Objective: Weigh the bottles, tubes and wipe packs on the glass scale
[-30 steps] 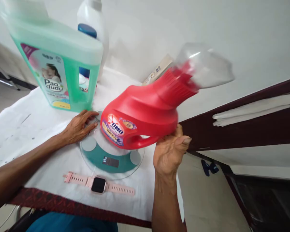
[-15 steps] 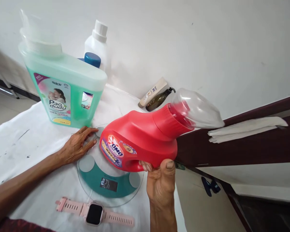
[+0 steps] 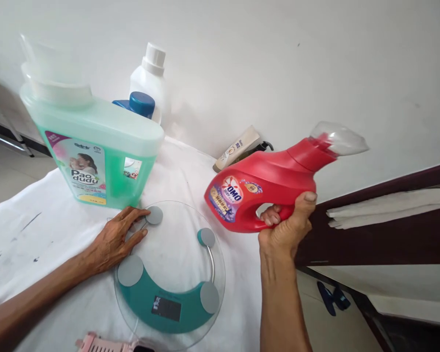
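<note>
My right hand (image 3: 286,222) grips the handle of a red OMO detergent bottle (image 3: 271,176). The bottle is tilted in the air right of the scale, its clear cap pointing up and to the right. A round glass scale (image 3: 176,264) with a teal band lies on the white cloth; most of its display digits are unlit. My left hand (image 3: 119,237) rests on the scale's left edge with its fingers spread, by a grey foot pad. Just behind that hand stands a large green Pao dudu bottle (image 3: 91,146).
Behind the green bottle are a white bottle (image 3: 150,78) and a blue-capped bottle (image 3: 141,103). A beige tube (image 3: 236,146) and a dark pump bottle lie by the wall. A pink-strapped watch (image 3: 106,343) is at the front edge. Slippers (image 3: 333,297) lie on the floor at right.
My right hand has moved the red bottle up and right, away from above the scale, uncovering its right side. The display's large digits have gone. My left hand stays on the scale's edge.
</note>
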`<state>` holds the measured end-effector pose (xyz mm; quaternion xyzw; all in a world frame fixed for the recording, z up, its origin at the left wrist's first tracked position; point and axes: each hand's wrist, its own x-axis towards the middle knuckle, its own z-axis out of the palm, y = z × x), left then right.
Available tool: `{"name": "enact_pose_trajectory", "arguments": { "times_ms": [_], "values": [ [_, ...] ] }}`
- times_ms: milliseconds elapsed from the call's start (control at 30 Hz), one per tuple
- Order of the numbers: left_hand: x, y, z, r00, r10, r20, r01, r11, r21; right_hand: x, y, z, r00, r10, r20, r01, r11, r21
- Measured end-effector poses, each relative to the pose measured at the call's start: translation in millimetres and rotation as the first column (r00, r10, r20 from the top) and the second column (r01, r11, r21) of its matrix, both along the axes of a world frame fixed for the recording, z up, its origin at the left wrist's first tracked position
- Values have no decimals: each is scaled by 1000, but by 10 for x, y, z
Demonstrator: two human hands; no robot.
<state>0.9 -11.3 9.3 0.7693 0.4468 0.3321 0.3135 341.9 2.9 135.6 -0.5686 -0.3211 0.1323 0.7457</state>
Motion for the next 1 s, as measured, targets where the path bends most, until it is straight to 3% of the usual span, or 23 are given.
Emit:
{"name": "enact_pose_trajectory", "arguments": {
  "times_ms": [200,367,500,600,700,800,867,933,967,1000],
  "values": [
    [28,-20,-20,1000,11,16,-11,999,-49,402,704,-104,951,-266,-157,260,964,-57],
    [49,-46,0,999,36,37,-33,996,-86,593,1089,-254,943,-270,-195,266,963,-44],
    [71,-70,5,998,28,58,-20,992,-128,693,1257,-445,946,-305,-114,309,951,25],
    [76,-74,2,998,23,65,-12,987,-160,747,1284,-524,952,-294,-85,297,954,28],
    [63,-69,11,998,7,61,3,988,-155,795,1238,-552,950,-311,-9,309,948,-74],
    [49,-62,36,997,-17,78,28,990,-135,751,1127,-548,883,-431,183,453,887,-94],
    [42,-58,55,996,-26,88,37,992,-118,584,1010,-520,807,-497,319,522,853,10],
    [36,-55,69,995,-35,93,45,993,-106,271,864,-470,778,-431,458,431,896,111],
    [33,-54,74,995,-42,95,51,994,-101,64,788,-438,781,-343,522,324,937,131],
    [29,-53,75,994,-46,95,55,994,-96,-168,715,-403,835,-167,524,145,986,82]
  ]
}}
